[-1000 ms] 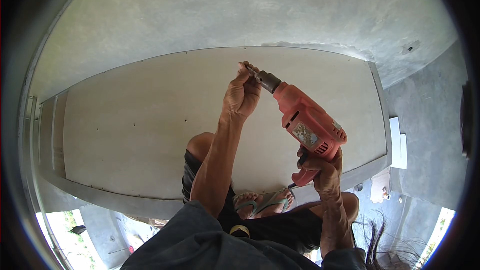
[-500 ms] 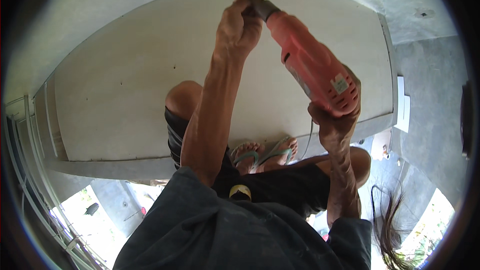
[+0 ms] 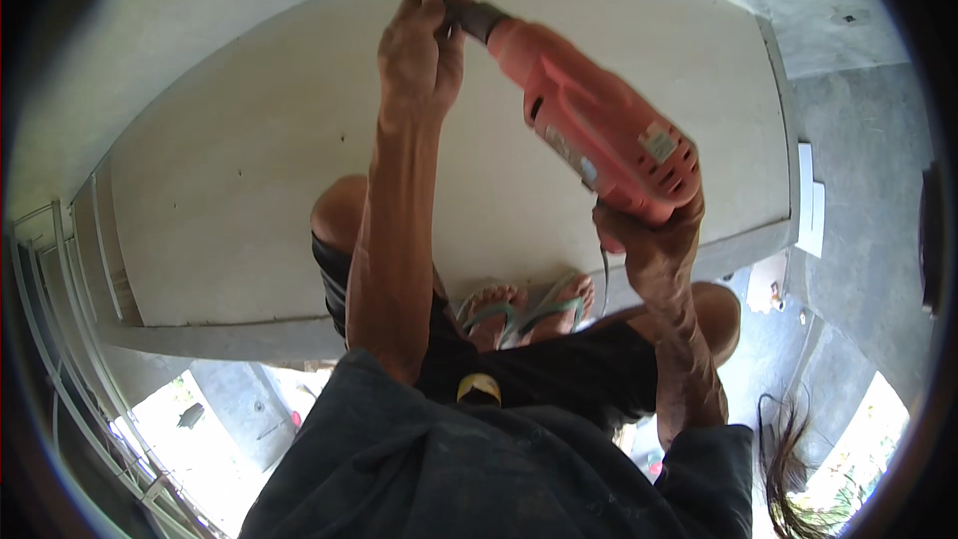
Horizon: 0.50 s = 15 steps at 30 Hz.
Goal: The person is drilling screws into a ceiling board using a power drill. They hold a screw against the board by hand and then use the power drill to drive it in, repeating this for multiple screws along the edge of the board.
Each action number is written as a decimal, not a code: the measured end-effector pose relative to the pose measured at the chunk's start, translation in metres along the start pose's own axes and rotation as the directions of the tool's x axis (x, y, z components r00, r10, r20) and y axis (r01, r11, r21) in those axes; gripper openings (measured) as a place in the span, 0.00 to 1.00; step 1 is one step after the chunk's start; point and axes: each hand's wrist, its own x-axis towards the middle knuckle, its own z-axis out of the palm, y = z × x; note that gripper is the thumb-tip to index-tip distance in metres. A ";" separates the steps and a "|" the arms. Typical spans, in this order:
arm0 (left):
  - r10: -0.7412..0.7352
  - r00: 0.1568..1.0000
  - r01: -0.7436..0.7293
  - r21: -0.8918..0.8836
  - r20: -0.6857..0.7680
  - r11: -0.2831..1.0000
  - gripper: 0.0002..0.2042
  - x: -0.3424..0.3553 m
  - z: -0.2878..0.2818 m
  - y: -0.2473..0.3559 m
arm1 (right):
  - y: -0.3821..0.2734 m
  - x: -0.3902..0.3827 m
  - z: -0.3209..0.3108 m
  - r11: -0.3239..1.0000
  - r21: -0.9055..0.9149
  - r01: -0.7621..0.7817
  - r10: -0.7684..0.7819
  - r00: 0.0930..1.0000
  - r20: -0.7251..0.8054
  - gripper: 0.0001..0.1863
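Note:
My left hand [image 3: 414,55] is closed at the front end of a red power drill [image 3: 569,110], its fingers around a thin dark bit just beyond the dark chuck [image 3: 477,18]. The palm hides part of that tip. My right hand [image 3: 654,255] grips the handle at the rear, with the black cord hanging below. The drill slants from lower right to upper left above a pale flat board [image 3: 230,230] with small holes or screw dots. Whether the bit touches anything beyond my fingers, I cannot tell.
My bent knees and sandalled feet [image 3: 564,309] are at the board's near edge [image 3: 249,339]. Grey concrete walls [image 3: 858,120] border it. Metal rails [image 3: 75,329] run along the left. A white panel [image 3: 810,205] stands at the right. Bright openings show at both lower corners.
The view has shifted, moving the board higher in frame. The drill has turned to show more of its top, and my left hand and the chuck have moved up and leftward.

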 end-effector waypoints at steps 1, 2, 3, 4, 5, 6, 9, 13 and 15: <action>-0.001 1.000 0.001 0.026 0.010 1.000 0.09 0.003 -0.001 0.000 | -0.004 0.001 0.000 1.000 0.007 0.005 -0.005 1.000 0.007 0.37; 0.020 0.999 -0.021 0.028 0.032 0.999 0.09 0.004 -0.004 -0.002 | -0.005 0.001 -0.001 1.000 0.019 0.003 -0.004 1.000 0.013 0.39; 0.015 0.999 -0.016 0.003 0.034 1.000 0.08 0.004 -0.006 -0.006 | -0.003 0.003 -0.004 1.000 -0.013 0.007 -0.007 1.000 0.015 0.35; 0.010 1.000 -0.009 -0.012 0.030 1.000 0.07 0.002 -0.009 -0.006 | -0.001 0.003 -0.004 1.000 -0.009 0.009 -0.009 1.000 0.025 0.34; 0.021 0.999 -0.021 -0.012 0.038 1.000 0.07 -0.001 -0.008 -0.008 | 0.001 0.003 -0.006 1.000 -0.016 0.009 -0.009 1.000 0.029 0.33; 0.018 1.000 -0.018 -0.035 0.017 0.999 0.07 -0.003 -0.007 -0.011 | 0.002 0.004 -0.007 1.000 -0.021 0.015 -0.014 0.999 0.034 0.32; -0.007 1.000 0.007 -0.080 0.006 0.997 0.07 -0.005 -0.009 -0.015 | 0.002 0.006 -0.005 0.999 0.002 0.049 -0.049 0.999 0.018 0.32; -0.113 0.989 0.087 -0.238 -0.096 0.967 0.07 -0.003 -0.010 -0.024 | -0.009 0.005 -0.005 0.999 0.016 -0.040 0.040 0.999 0.018 0.32; -0.154 0.982 0.114 -0.302 -0.112 0.946 0.06 0.001 -0.010 -0.028 | -0.010 0.004 -0.007 0.995 0.023 -0.094 0.094 0.995 0.023 0.32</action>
